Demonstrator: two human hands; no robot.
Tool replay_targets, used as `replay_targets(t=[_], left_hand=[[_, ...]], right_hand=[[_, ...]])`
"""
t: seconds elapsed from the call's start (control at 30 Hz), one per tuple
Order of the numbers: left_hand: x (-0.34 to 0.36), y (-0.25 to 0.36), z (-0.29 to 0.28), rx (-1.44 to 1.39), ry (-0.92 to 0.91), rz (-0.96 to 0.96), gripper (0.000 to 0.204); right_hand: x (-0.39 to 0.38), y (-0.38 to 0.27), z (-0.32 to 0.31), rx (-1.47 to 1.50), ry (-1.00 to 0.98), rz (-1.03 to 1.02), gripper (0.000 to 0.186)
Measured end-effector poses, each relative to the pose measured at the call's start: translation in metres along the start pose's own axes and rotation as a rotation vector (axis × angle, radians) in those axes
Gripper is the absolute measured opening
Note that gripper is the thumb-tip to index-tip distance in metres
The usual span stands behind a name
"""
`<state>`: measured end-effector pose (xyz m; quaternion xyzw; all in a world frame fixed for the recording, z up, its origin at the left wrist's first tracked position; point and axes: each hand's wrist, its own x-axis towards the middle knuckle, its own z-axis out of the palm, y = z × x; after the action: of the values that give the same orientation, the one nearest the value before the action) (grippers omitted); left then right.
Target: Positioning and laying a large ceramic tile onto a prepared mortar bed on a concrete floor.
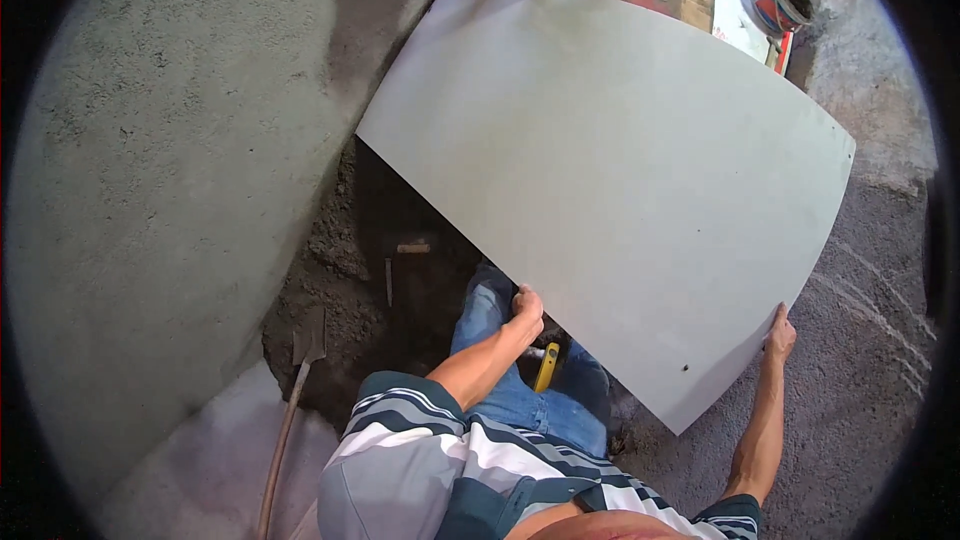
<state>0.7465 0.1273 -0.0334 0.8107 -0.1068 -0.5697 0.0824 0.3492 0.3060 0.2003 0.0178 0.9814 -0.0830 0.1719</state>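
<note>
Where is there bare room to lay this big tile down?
Free: the smooth screed left of the tile, and the grey floor by the right hand. Crowded: the dark mortar under the left hand, with a shovel, trowel and yellow tool.

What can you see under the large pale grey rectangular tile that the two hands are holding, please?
Below the large pale grey rectangular tile, only its near edge reveals dark wet mortar, blue jeans and a yellow tool. Everything further under it is covered.

A smooth, matt, pale grey finish is shown by the large tile (610, 180). Coarse, damp-looking mortar (350, 270) is seen beside rough grey screed (150, 190). A wooden handle is carried by the shovel (290, 410).
</note>
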Motion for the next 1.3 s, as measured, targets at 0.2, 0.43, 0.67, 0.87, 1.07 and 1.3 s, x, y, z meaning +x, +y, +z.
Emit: replay_targets(t=[0.2, 0.43, 0.67, 0.87, 1.07, 1.3], left_hand=[[-0.002, 0.004, 0.000, 0.063, 0.005, -0.013, 0.045], [0.025, -0.008, 0.003, -0.025, -0.063, -0.015, 0.041], [0.039, -0.019, 0.003, -0.051, -0.015, -0.053, 0.048], [0.035, -0.019, -0.005, 0.013, -0.079, 0.045, 0.042], [0.039, -0.021, 0.003, -0.037, -0.029, 0.002, 0.049], [0.061, -0.034, -0.002, -0.040, -0.034, 0.028, 0.050]], right_hand=[[0.005, -0.010, 0.007, 0.005, -0.019, -0.014, 0.062], [0.012, -0.012, 0.015, -0.051, -0.053, -0.011, 0.062], [0.006, -0.002, 0.020, 0.070, -0.074, -0.048, 0.062], [0.000, -0.002, 0.019, 0.019, -0.073, -0.037, 0.063], [0.001, 0.002, 0.018, -0.010, -0.022, -0.036, 0.064], [0.000, 0.001, 0.022, 0.051, -0.052, -0.066, 0.063]])
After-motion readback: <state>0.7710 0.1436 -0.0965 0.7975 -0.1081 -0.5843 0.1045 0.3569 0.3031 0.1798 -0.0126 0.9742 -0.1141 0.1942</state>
